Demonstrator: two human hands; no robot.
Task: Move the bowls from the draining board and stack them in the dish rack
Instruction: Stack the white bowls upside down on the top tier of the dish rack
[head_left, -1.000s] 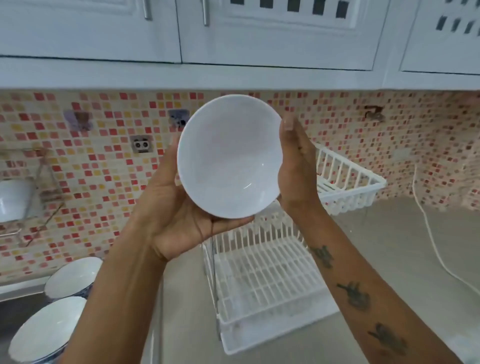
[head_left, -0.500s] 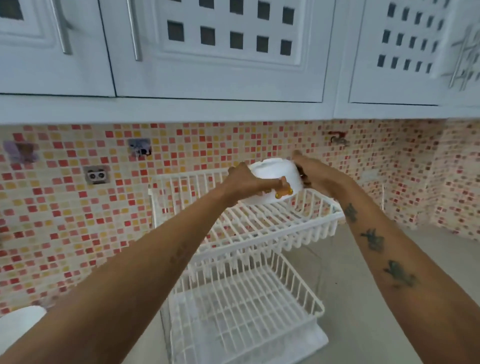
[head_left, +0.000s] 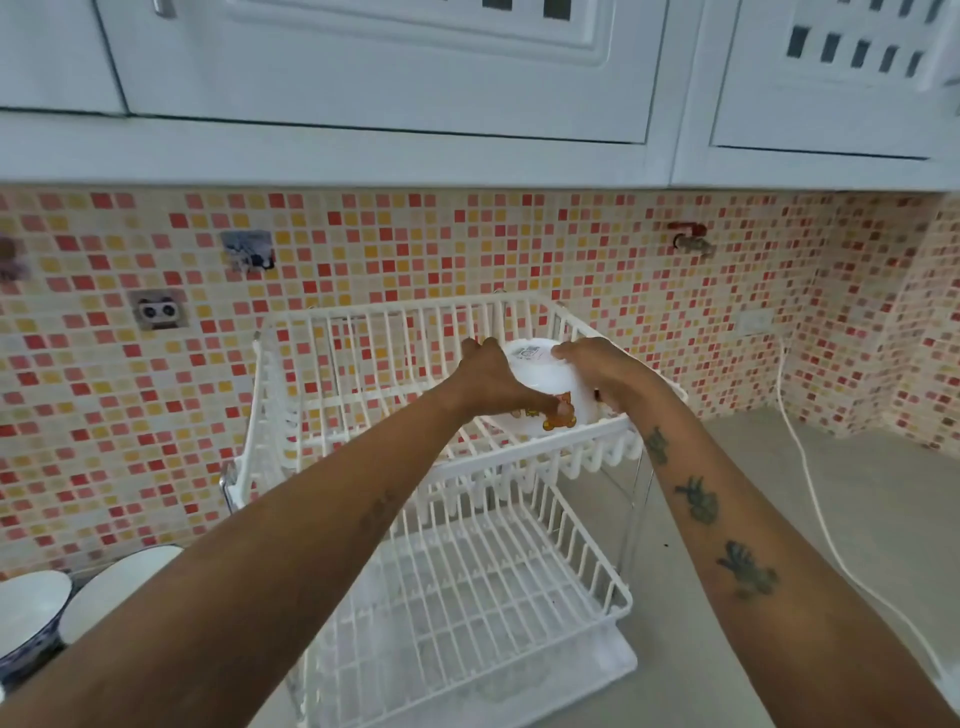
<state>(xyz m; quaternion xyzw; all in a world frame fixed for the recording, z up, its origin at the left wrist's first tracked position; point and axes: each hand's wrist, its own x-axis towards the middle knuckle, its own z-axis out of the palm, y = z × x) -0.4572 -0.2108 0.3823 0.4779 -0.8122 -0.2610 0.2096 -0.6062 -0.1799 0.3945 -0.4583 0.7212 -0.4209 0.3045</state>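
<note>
A white bowl (head_left: 545, 382) with an orange cartoon print is upside down in the upper tier of the white two-tier dish rack (head_left: 363, 332), near its front right corner. My left hand (head_left: 493, 382) grips the bowl's left side and my right hand (head_left: 602, 371) grips its right side. Whether the bowl rests on the rack's wires I cannot tell. The lower tier (head_left: 519, 587) holds nothing. Two more white bowls (head_left: 111, 584) with blue patterned outsides stand at the bottom left, partly cut off by the frame's edge and my left arm.
The rack stands on a grey counter (head_left: 857, 499) against a red and yellow mosaic wall. White cupboards (head_left: 395, 67) hang overhead. A white cable (head_left: 815, 499) runs down the counter at the right. A red tap (head_left: 688, 236) sticks out of the wall.
Both hands turned the bowl over, carried it to the rack and lowered it into the upper tier. My view has tilted down, bringing the bowls at the bottom left back in sight.
</note>
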